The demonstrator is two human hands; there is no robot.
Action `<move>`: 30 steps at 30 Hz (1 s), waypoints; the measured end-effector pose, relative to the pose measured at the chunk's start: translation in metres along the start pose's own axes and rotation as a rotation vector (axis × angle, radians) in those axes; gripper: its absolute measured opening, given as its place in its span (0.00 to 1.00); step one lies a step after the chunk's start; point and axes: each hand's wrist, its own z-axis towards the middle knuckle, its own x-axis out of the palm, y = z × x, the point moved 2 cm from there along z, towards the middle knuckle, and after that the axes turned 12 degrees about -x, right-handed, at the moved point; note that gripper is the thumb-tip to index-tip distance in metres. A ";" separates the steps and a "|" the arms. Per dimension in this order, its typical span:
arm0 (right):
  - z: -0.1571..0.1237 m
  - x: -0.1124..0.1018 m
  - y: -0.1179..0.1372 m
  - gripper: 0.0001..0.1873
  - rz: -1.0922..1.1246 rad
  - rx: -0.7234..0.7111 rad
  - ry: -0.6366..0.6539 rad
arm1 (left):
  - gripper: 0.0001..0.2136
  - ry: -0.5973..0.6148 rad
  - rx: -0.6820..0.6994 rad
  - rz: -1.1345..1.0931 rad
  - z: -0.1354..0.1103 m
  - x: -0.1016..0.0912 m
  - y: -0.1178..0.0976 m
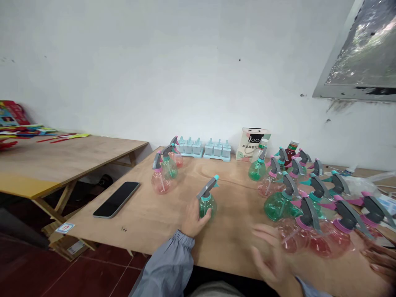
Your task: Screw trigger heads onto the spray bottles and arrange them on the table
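My left hand (193, 216) is wrapped round the body of a green spray bottle (210, 205) that stands upright on the table, its grey and teal trigger head pointing to the right. To the right, my right hand (269, 255) is blurred by motion, fingers apart with nothing between them. It is nearest to a pink spray bottle (291, 236) at the front of a cluster of several pink and green spray bottles. Left of my hands stand another pink spray bottle (161, 181), a green spray bottle (169, 166) and, behind them, one more pink bottle.
A phone (117, 200) lies on the table (148, 225) at left. Light-blue popsicle moulds (217, 150) and a printed paper bag (247, 146) stand by the wall. Another person's hand (379, 255) rests at the right edge. A second table (77, 154) stands at left.
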 end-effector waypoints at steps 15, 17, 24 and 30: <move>0.074 0.177 -0.036 0.40 0.294 0.379 -0.124 | 0.35 -0.139 0.071 0.008 0.013 -0.037 -0.001; 0.073 0.173 -0.040 0.39 0.293 0.371 -0.114 | 0.33 -0.418 -0.079 -0.007 0.036 -0.073 0.013; 0.078 0.171 -0.046 0.38 0.323 0.366 -0.103 | 0.50 -0.463 -0.635 0.138 0.125 -0.127 0.091; 0.078 0.161 -0.063 0.31 0.310 0.461 -0.172 | 0.18 -0.326 -0.563 0.203 0.116 -0.087 0.096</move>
